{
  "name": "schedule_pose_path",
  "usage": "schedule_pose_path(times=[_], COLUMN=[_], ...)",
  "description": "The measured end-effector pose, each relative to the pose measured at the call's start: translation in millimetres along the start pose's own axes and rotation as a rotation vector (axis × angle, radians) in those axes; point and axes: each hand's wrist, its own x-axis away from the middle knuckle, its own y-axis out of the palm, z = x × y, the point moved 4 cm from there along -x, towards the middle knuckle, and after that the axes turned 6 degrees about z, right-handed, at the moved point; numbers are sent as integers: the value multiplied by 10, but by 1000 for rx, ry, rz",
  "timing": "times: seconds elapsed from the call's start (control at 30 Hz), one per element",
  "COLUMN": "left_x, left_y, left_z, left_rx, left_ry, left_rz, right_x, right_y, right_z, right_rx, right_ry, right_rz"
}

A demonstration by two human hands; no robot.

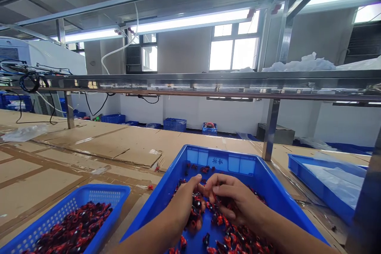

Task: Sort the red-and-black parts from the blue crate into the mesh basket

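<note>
Both of my hands are inside a large blue plastic bin [276, 182], above a loose spread of small glossy red and black parts [238, 238]. My left hand [183, 202] is curled, thumb up, around several of these red and black parts [195, 206]. Close to its fingertips, my right hand [235, 196] has its thumb and fingers drawn together in a pinch. Whatever sits between the right fingers is hidden by the hand. Further parts lie along the bin's far end and under the wrists.
A perforated blue basket [122, 198] holds a heap of similar parts at the left. Right of the bin stands a shallow blue tray [309, 162] with white plastic sheeting. A metal post [270, 131] rises behind the bin, and a shelf rail [190, 81] crosses above the cardboard-covered bench [119, 147].
</note>
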Motion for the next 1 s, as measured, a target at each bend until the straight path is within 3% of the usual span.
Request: schedule_pose_path(times=[0.07,0.13,0.23,0.4,0.5,0.67,0.87,1.0], left_x=[-20,-30,-30,-40,-74,-99,-3,23], left_y=[-3,-6,-13,-14,-8,43,52,106], left_z=[-24,-35,-33,-65,-130,-167,-43,-25], left_rx=[11,3,-8,-6,-61,-8,78,185], left_ry=[-18,-31,-38,-33,-55,-138,-144,-54], left_rz=[14,34,78,116,118,-24,-168,-287], right_x=[39,110,198,175,164,191,82,-22], right_y=[40,105,225,291,327,275,-1,-114], right_z=[-52,-128,-129,-6,-3,-104,-133,-66], right_rx=[205,502,927,1194,1158,954,383,71], right_ry=[-126,-355,-620,-661,-607,-556,-264,-118], right_rz=[37,73,42,76,30,68,274,235])
